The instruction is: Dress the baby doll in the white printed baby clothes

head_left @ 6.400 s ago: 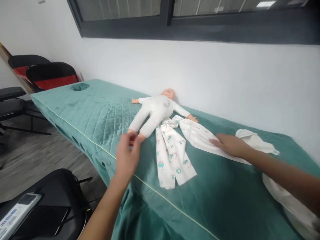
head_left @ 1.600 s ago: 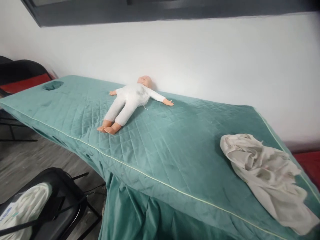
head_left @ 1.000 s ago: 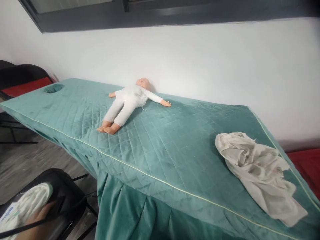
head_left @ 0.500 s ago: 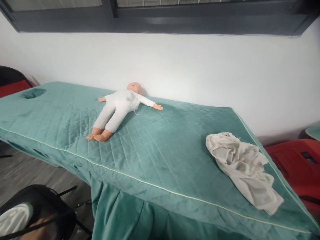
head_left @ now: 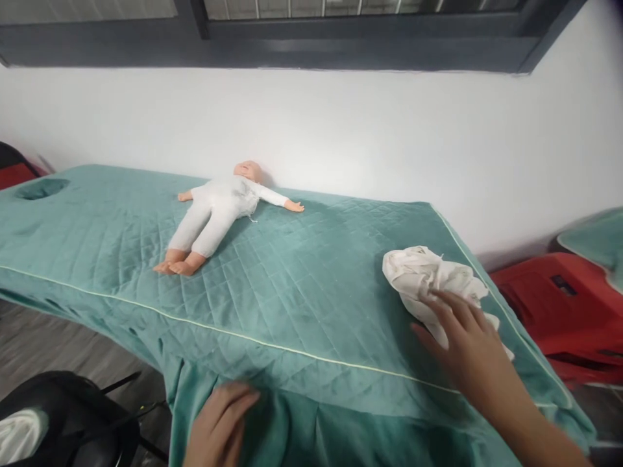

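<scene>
A crumpled off-white cloth lies at the right end of the green quilted bed cover. My right hand is over its near side with fingers spread; whether the fingertips touch it I cannot tell. Low in the middle, my left hand hovers by the cover's hanging front, slightly blurred. Its fingers are loosely bent, with nothing visible in them. Farther left, a baby doll in white clothing lies on its back near the wall, arms out and feet towards the front.
The bed stands along a white wall under a dark window frame. At its left end the bed has a round hole. A red chair is beyond the right end. Front left stands a black stool with white material on it.
Both my hands have come into view from below, the right one reaching over the cloth. The camera has turned slightly right, so the scene sits farther left. The doll lies as before.
</scene>
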A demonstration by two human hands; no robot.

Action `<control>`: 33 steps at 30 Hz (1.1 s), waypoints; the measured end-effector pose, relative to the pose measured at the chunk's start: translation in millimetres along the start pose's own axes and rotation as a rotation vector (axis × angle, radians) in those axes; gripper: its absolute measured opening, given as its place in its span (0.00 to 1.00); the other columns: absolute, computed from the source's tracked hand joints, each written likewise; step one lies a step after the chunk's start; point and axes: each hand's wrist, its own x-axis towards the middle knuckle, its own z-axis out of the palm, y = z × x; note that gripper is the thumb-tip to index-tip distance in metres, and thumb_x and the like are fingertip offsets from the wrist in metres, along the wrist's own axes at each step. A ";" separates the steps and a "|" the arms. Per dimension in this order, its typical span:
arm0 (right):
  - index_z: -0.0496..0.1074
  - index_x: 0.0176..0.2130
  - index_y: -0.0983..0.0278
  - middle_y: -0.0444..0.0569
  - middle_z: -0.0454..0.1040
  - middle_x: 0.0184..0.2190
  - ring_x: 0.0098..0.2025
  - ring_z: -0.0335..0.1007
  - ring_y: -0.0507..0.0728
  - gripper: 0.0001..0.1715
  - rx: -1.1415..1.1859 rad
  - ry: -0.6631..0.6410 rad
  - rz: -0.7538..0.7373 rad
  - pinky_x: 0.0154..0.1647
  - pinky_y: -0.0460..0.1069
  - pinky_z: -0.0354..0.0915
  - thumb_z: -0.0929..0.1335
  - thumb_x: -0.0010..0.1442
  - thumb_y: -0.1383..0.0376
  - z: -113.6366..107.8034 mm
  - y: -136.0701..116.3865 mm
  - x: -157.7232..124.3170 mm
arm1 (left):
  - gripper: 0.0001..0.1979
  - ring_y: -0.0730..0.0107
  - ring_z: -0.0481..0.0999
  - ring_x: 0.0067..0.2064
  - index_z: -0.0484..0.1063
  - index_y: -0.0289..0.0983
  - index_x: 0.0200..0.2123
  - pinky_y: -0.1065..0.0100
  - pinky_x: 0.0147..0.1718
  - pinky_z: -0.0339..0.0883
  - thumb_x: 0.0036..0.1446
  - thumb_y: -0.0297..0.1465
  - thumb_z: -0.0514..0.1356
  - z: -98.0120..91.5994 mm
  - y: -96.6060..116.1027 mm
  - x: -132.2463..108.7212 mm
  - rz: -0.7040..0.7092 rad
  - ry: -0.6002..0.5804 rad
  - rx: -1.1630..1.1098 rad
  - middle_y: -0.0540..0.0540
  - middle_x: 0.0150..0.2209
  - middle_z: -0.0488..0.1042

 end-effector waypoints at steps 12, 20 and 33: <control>0.69 0.37 0.62 0.54 0.76 0.49 0.34 0.70 0.57 0.18 0.637 -0.011 0.453 0.39 0.55 0.67 0.63 0.63 0.51 3.6 -49.9 82.1 | 0.15 0.66 0.76 0.40 0.73 0.36 0.47 0.69 0.32 0.71 0.59 0.37 0.59 96.4 37.1 179.4 -0.518 -0.226 -1.082 0.40 0.45 0.76; 0.70 0.49 0.58 0.47 0.70 0.58 0.61 0.63 0.58 0.14 0.991 -0.294 -0.027 0.63 0.56 0.57 0.62 0.67 0.59 10.6 -157.7 110.8 | 0.23 0.58 0.72 0.56 0.72 0.38 0.53 0.60 0.57 0.64 0.54 0.34 0.66 95.0 20.5 170.7 -0.661 0.042 -1.725 0.42 0.55 0.74; 0.66 0.54 0.56 0.50 0.69 0.58 0.61 0.64 0.61 0.18 0.673 -0.159 0.067 0.61 0.60 0.62 0.64 0.65 0.57 14.5 -102.4 75.2 | 0.21 0.54 0.66 0.63 0.71 0.36 0.56 0.54 0.64 0.56 0.62 0.35 0.55 91.7 10.7 176.9 -0.789 0.076 -2.057 0.41 0.56 0.74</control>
